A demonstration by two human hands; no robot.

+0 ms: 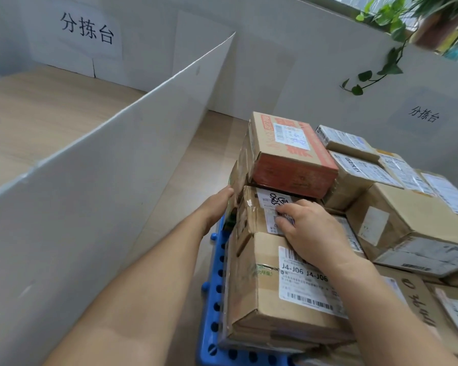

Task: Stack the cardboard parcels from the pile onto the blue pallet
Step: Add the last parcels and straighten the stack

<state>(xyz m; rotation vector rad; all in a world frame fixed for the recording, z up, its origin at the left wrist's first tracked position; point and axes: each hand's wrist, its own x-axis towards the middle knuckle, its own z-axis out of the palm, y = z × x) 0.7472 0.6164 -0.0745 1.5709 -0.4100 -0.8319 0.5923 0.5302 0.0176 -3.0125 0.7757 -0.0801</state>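
- Seating a taped parcel (251, 220) in the stack on the blue pallet (212, 347): the parcel sat between the two hands, with a red-printed carton (291, 159) just beyond the fingertips and a tier higher. A J4-J06 parcel (283, 283) lay under the right wrist.
- Handling, as judged: corrugated board, stiff across its faces but creased at the corners. It was probably light enough for two hands. The glossy tape and the label looked slippery, so opposite side faces offered the surer hold.
- Left hand (218, 206): the palm was set against the parcel's left side face, with the thumb at the top edge. The fingers were hidden behind the parcel, so their curl could not be told.
- Right hand (311, 229): it was laid on the top face with fingers (288, 210) curled, the tips bearing down on the label to clamp the parcel.
- Both forearms were extended, converging on the parcel from the near side.
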